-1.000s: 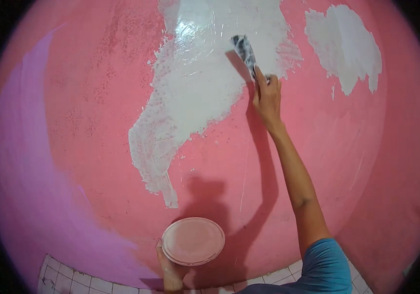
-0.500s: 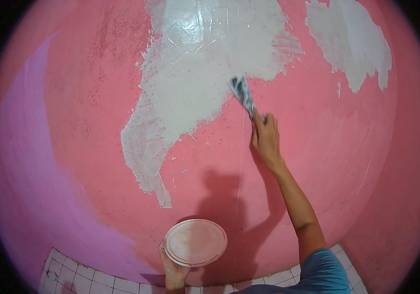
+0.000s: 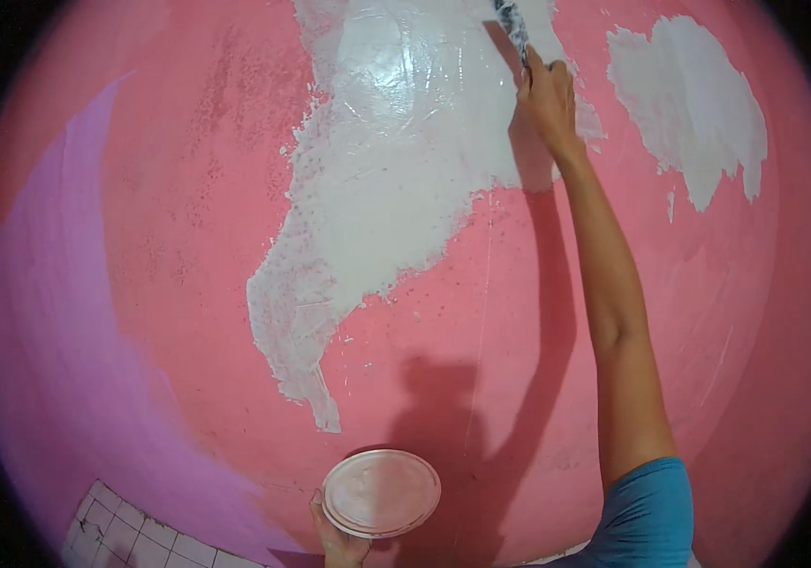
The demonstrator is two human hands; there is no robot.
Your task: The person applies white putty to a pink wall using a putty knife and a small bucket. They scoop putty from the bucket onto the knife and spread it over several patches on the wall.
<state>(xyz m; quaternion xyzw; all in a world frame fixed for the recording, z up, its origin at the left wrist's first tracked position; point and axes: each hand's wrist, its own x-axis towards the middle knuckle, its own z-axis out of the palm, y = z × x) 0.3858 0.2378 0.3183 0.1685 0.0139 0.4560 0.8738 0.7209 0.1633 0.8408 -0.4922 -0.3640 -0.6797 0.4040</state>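
My right hand (image 3: pixel 549 106) is raised high against the wall, its fingers closed round a putty knife (image 3: pixel 513 33) smeared with white filler. The knife lies over the upper right part of a large whitish filler patch (image 3: pixel 377 208) on the pink wall; the end of its blade reaches the top edge of the view. Low down, my left hand (image 3: pixel 337 538) grips the left rim of a round, pale lid (image 3: pixel 382 492) with a film of filler on it. Most of those fingers are hidden beneath the lid.
A second, smaller filler patch (image 3: pixel 694 109) sits at the upper right of the pink wall (image 3: pixel 405 336). Purple paint (image 3: pixel 55 303) covers the left side. White tiles (image 3: pixel 145 535) run along the bottom. Shadows of my body and arm fall on the wall.
My right hand has moved up and slightly right with the putty knife, from the patch's lower edge to its upper part. The view has tilted up slightly; my left hand still holds the lid.
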